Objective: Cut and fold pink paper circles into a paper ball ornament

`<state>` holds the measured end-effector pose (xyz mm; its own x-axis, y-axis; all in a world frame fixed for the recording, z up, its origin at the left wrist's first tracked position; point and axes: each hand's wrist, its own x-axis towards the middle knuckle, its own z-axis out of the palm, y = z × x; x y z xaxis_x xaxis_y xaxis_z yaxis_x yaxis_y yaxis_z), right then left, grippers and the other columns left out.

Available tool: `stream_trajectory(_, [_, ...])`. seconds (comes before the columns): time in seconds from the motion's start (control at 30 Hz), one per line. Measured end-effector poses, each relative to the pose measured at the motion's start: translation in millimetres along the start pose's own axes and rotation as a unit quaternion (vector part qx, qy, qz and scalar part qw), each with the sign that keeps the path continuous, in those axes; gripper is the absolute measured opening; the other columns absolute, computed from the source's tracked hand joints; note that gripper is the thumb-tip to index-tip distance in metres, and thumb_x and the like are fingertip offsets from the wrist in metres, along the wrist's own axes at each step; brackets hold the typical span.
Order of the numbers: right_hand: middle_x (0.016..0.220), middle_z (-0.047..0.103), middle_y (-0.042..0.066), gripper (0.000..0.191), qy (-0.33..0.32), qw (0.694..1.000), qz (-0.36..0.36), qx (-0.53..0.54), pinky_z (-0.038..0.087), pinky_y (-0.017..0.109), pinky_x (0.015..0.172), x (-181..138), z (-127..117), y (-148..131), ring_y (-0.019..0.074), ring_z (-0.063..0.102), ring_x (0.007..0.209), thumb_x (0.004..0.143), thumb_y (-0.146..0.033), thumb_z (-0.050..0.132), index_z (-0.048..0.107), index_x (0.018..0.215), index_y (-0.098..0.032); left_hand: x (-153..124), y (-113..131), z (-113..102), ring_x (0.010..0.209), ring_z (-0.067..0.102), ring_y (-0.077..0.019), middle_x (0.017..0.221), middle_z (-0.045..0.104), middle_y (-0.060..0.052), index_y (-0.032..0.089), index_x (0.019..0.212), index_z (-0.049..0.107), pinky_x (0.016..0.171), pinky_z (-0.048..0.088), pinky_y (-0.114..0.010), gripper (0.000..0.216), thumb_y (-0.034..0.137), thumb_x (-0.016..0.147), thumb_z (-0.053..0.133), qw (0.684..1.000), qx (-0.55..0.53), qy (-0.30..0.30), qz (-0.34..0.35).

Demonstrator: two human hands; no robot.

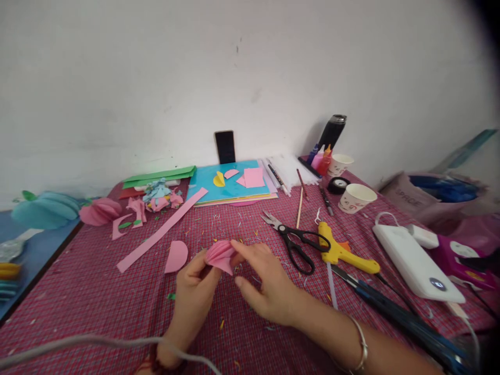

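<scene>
Between finger and thumb, my left hand (195, 285) pinches a small pink folded-paper piece (221, 255) with fanned layers. My right hand (269, 284) reaches its index finger to the upper right edge of that piece; its thumb is apart and its fingers are loosely bent. Just left of my left hand lies a pink paper half-circle (177, 256) on the checked cloth. A long pink paper strip (162, 232) stretches diagonally beyond it. Black-handled scissors (292, 237), blades partly apart, rest to the right of my right hand.
A yellow glue gun (346, 251), a blue-black long tool (398, 302) and a white power bank (417, 263) lie at right. Paper cups (357, 199) stand behind them. Blue paper sheets (203, 185) and a phone (225, 147) are at the back. A pale cable (97, 341) crosses the front left.
</scene>
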<state>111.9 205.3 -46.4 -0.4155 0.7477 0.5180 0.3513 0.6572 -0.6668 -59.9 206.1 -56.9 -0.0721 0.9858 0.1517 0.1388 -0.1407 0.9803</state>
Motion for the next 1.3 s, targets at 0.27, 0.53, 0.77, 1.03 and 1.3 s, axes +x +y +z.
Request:
stream_trajectory(0.27, [0.107, 0.059, 0.01, 0.051, 0.021, 0.999, -0.024, -0.038, 0.045, 0.042, 0.083, -2, 1, -1, 0.0225, 0.053, 0.098, 0.085, -0.013, 0.051, 0.044, 0.135, -0.019, 1, -6, -2, 0.097, 0.066, -0.0183, 0.103, 0.074, -0.003, 0.025, 0.1, 0.074, 0.091, 0.05, -0.032, 0.019, 0.027, 0.081, 0.068, 0.999, -0.034, 0.005, -0.015])
stream_trajectory(0.53, [0.13, 0.051, 0.011, 0.043, 0.061, 0.992, -0.063, -0.086, 0.043, 0.043, 0.093, -1, 0, -4, 0.0237, 0.05, 0.114, 0.081, -0.006, 0.052, 0.057, 0.122, -0.02, -3, -12, -2, 0.103, 0.065, -0.0203, 0.113, 0.072, -0.005, 0.026, 0.113, 0.07, 0.094, 0.05, -0.034, 0.033, 0.022, 0.08, 0.068, 0.997, -0.073, 0.005, -0.025])
stream_trajectory(0.77, [0.143, 0.047, 0.009, 0.041, 0.033, 0.991, -0.076, -0.104, 0.037, 0.046, 0.105, -1, 0, -1, 0.0241, 0.043, 0.126, 0.082, -0.006, 0.052, 0.058, 0.121, -0.019, -6, -13, -1, 0.105, 0.064, -0.0207, 0.11, 0.073, -0.004, 0.027, 0.11, 0.071, 0.097, 0.049, -0.036, 0.033, 0.018, 0.078, 0.069, 0.991, -0.125, 0.011, -0.043])
stream_trajectory(1.03, [0.139, 0.049, 0.009, 0.044, 0.038, 0.991, -0.075, -0.1, 0.038, 0.045, 0.104, -2, 0, -1, 0.0231, 0.046, 0.124, 0.081, -0.005, 0.052, 0.058, 0.122, -0.02, -5, -14, -2, 0.093, 0.068, -0.019, 0.104, 0.074, -0.004, 0.025, 0.1, 0.074, 0.09, 0.051, -0.033, 0.024, 0.018, 0.078, 0.069, 0.992, -0.116, 0.014, -0.045])
stream_trajectory(1.3, [0.141, 0.047, 0.009, 0.045, 0.038, 0.989, -0.085, -0.111, 0.038, 0.047, 0.105, -2, 1, 0, 0.0234, 0.045, 0.125, 0.082, -0.003, 0.051, 0.056, 0.123, -0.02, -4, -12, 1, 0.102, 0.064, -0.0208, 0.107, 0.072, -0.005, 0.023, 0.11, 0.07, 0.096, 0.047, -0.037, 0.033, 0.015, 0.078, 0.066, 0.993, -0.113, 0.006, -0.041])
